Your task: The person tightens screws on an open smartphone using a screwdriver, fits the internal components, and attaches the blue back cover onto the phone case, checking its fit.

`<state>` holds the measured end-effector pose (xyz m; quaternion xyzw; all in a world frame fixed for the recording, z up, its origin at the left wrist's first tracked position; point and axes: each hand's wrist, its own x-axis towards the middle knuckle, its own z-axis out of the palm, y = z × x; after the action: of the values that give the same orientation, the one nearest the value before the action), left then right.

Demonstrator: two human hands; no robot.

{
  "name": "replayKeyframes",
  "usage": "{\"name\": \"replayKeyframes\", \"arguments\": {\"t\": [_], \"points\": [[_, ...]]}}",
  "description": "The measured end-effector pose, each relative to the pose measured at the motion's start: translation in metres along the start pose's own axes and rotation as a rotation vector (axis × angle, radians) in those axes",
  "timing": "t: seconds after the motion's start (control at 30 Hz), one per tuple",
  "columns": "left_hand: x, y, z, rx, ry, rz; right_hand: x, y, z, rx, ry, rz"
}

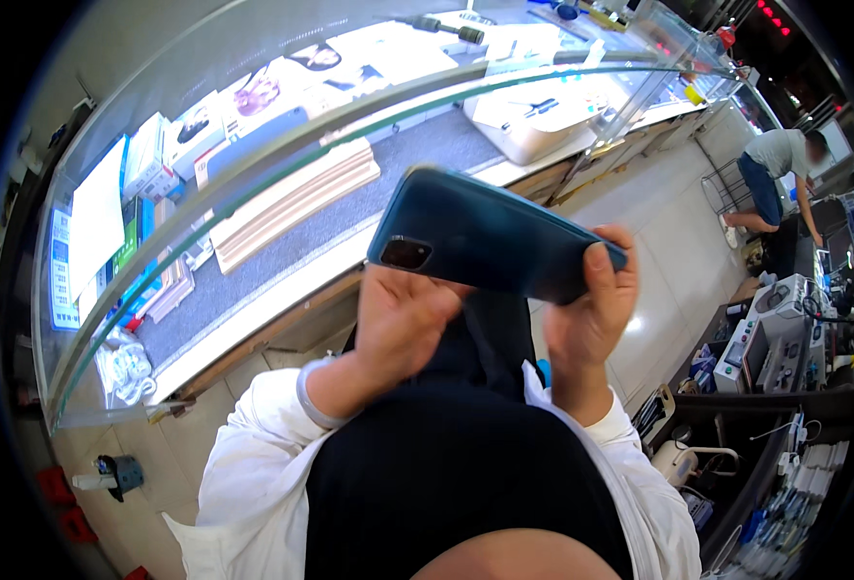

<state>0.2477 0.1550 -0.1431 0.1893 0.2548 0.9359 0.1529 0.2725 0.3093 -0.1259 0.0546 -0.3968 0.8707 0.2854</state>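
Observation:
A dark blue smartphone (494, 232) is held up in front of me, tilted, its back and dark camera block facing up. My right hand (601, 295) is closed round the phone's right end, with the thumb over the back. My left hand (405, 319) is closed at the lower left edge, just below the camera block. Some of its fingers are hidden by the phone, and the hand is slightly blurred.
A lit glass display case (301, 184) curves across the front, holding boxes, stacked boards (296, 203) and a white tray (528, 135). At right, a person (773, 174) bends over a bench. Machines (765, 329) and an open drawer of packets (794, 493) stand nearer. A small bin (122, 474) is at lower left.

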Motion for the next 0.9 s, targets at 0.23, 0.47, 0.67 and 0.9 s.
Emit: {"name": "replayKeyframes", "arguments": {"t": [0.23, 0.47, 0.67, 0.9], "points": [[0.01, -0.002, 0.019, 0.063, 0.084, 0.014, -0.021, 0.027, 0.004, -0.201, -0.202, -0.007], [0.014, 0.016, 0.013, 0.311, 0.006, 0.056, -0.017, 0.026, 0.003, -0.638, -0.625, -0.589], [0.008, 0.012, 0.006, 0.38, 0.008, 0.114, -0.013, 0.019, 0.016, -0.587, -0.781, -0.649], [0.002, 0.025, 0.003, 0.316, 0.053, -0.009, 0.051, 0.012, 0.012, -0.7, -0.641, -0.735]]}}
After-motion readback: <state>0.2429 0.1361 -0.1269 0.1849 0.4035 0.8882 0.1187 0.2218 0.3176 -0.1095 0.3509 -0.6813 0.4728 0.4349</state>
